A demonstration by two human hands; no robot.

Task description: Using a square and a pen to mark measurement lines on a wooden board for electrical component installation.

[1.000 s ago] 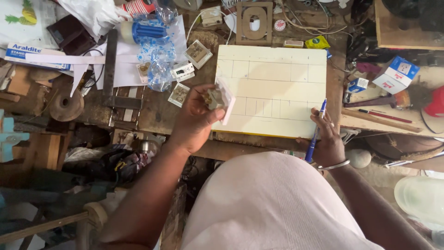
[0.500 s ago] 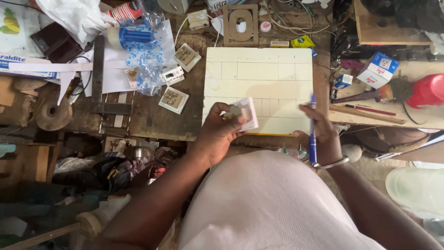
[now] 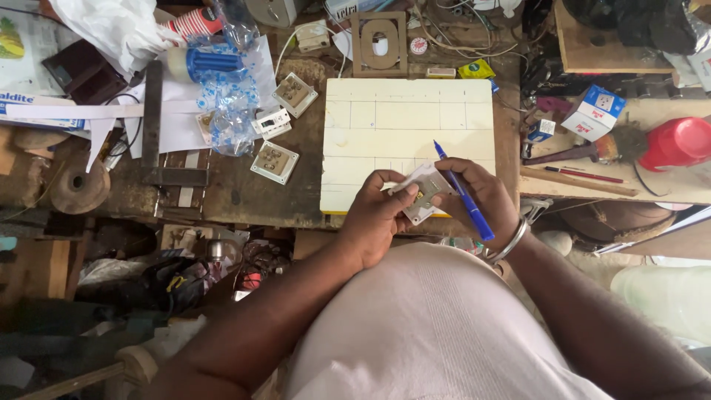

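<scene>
We see both arms reach up from bottom of frame, hands meet at middle. Left hand curls fingers round small white switch plate, holding it tight. Right hand touches plate too, and grips blue pen, tip pointing up. Plate sits over bottom edge of cream board with drawn lines. 2 more switch plates lie left of board. Red cup at right, can't see inside.

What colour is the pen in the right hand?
Blue pen, seen clearest in the head view.
</scene>
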